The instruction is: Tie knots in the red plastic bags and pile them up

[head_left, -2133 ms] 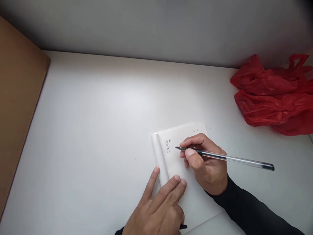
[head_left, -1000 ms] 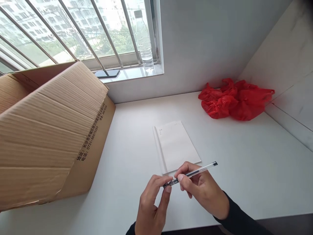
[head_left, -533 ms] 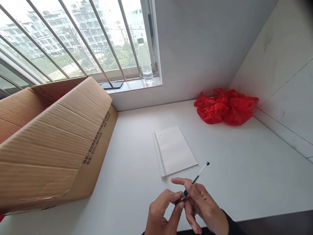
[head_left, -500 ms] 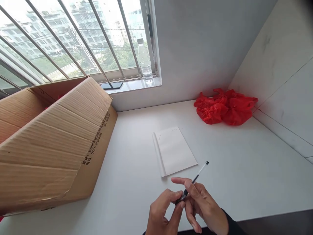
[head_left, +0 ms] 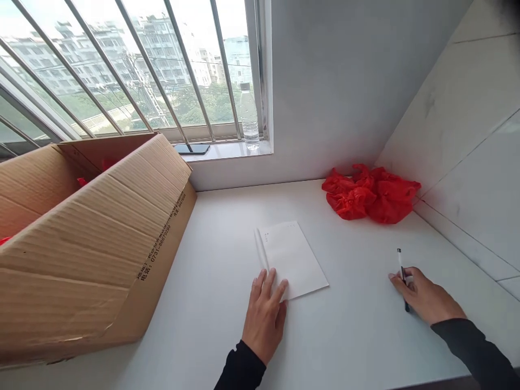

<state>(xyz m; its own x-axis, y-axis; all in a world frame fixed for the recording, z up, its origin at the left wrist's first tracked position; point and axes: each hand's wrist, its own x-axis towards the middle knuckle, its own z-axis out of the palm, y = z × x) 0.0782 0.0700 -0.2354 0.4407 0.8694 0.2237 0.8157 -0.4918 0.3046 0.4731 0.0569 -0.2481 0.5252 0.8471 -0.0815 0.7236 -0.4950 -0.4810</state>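
A white notebook lies open on the white table, with a few small handwritten lines near its top left. My left hand rests flat on the notebook's near left corner, fingers stretched out and holding nothing. My right hand is out to the right, low on the table, with its fingers closed around a clear pen with dark ends. The pen lies almost along the tabletop, its far end pointing away from me.
A large open cardboard box fills the left side, tilted, with something red inside. A crumpled red plastic bag sits in the back right corner by the tiled wall. On the window sill stand a water bottle and a dark phone.
My hands were together at the pen's tip in front of me. Now they have parted: the right carried the pen to the right, and the left moved onto the notebook's corner.
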